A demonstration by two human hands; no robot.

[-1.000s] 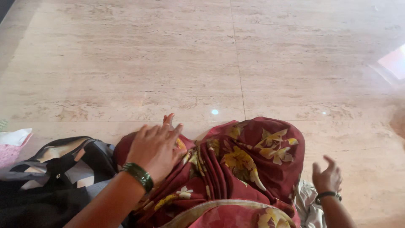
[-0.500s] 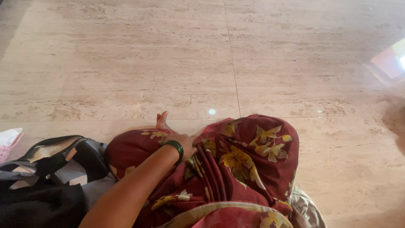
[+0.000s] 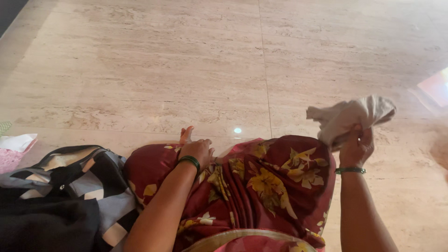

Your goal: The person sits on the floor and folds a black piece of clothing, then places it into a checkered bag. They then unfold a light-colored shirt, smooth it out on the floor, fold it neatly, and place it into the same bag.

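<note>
My right hand is raised off to the right of my knee and has its fingers closed around a crumpled pale beige cloth, which bunches up above my fist and hangs clear of the floor. The cloth is well apart from my left hand, which rests palm down on the dark red flowered fabric draped over my lap, fingers curled loosely over a fold near my foot; whether it actually pinches the fabric I cannot tell. A green bangle sits on my left wrist and a thin one on my right. To my left lies a black and grey patterned bag on the marble floor, touching the red fabric, with a pink and white bundle just beyond it.
</note>
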